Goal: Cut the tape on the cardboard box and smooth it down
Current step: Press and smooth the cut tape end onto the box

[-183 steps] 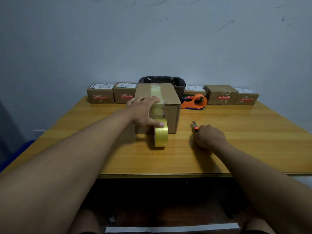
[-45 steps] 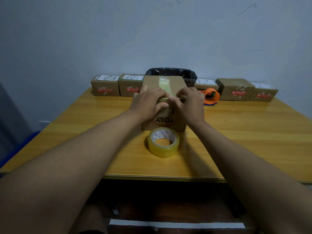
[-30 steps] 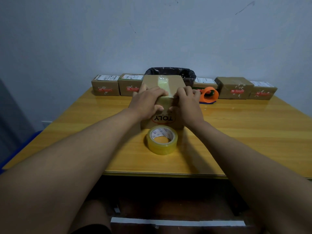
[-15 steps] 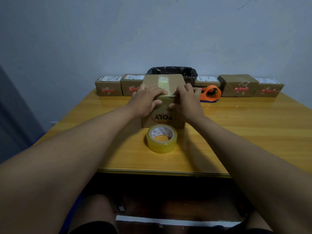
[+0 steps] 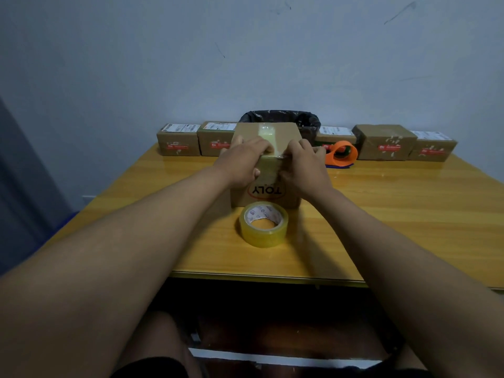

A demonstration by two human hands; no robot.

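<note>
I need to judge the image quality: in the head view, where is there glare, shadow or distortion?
Head view: dim, soft light. Glare shows on the tape strip atop the box and on the glossy table near the dispenser. The right hand casts a soft shadow beside the roll. Wide-angle distortion swells both forearms; the left hand is slightly blurred.

Item count: one large brown cardboard box [image 5: 267, 170] at frame centre; five small brown labelled parcels [image 5: 178, 140] along the rear; one yellowish clear tape roll [image 5: 263, 224]; one orange tape dispenser [image 5: 342, 154]; one black-lined bin [image 5: 281, 118]; two hands [image 5: 242, 162].
</note>
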